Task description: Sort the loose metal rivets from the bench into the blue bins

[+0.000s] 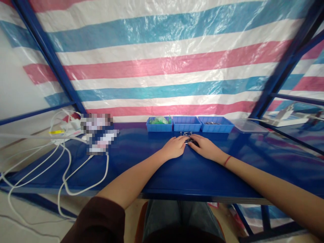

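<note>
At the middle of the blue table, a small cluster of thin shiny metal parts (186,133) lies just beyond my fingertips. My left hand (175,147) reaches in from the left, palm down, fingers stretched over the near side of these parts. From the right comes my right hand (206,145), its fingers extended and its thumb apart, with the fingertips close to those of the left. Between the hands there are more metal bits and something dark, partly covered; their exact kind is too small to tell.
Three blue bins stand behind my hands: the left bin (159,128) holds green and clear plastic, the middle bin (186,128) shows no contents, the right bin (217,128) has small metal pieces. A clear lid (249,126) lies right. White cables (67,168) and blurred items are left.
</note>
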`<state>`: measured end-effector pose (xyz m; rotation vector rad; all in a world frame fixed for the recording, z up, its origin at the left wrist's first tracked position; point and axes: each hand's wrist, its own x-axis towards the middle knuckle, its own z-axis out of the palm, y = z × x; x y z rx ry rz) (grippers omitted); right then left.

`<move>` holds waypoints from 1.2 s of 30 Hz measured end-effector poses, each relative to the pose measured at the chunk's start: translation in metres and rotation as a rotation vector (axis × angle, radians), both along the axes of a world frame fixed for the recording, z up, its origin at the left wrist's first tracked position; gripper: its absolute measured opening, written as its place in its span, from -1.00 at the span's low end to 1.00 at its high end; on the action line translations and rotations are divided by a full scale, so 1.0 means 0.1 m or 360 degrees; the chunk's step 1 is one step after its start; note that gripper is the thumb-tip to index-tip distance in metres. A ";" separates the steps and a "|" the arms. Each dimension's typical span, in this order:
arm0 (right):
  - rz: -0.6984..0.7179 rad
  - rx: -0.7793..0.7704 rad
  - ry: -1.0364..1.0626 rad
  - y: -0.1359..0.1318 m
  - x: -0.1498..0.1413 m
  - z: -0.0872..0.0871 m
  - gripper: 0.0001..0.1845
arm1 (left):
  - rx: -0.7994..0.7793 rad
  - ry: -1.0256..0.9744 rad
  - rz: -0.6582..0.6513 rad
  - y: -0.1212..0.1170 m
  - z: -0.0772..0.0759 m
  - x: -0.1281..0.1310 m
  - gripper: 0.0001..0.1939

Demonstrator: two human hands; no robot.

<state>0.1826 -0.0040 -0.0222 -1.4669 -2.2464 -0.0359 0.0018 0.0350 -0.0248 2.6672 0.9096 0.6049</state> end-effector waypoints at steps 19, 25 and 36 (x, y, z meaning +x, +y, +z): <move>0.0038 0.0091 0.0552 0.14 -0.10 0.16 -0.79 | -0.0221 -0.0814 0.0183 0.04 0.06 -0.01 -0.75; 0.0165 0.0116 0.0740 0.06 -0.16 0.23 -0.77 | -0.0400 -0.1022 0.0182 0.05 0.08 0.00 -0.87; 0.0201 -0.0367 0.1799 0.05 -0.23 0.25 -0.62 | -0.0501 -0.1091 0.0050 0.11 0.04 0.01 -0.79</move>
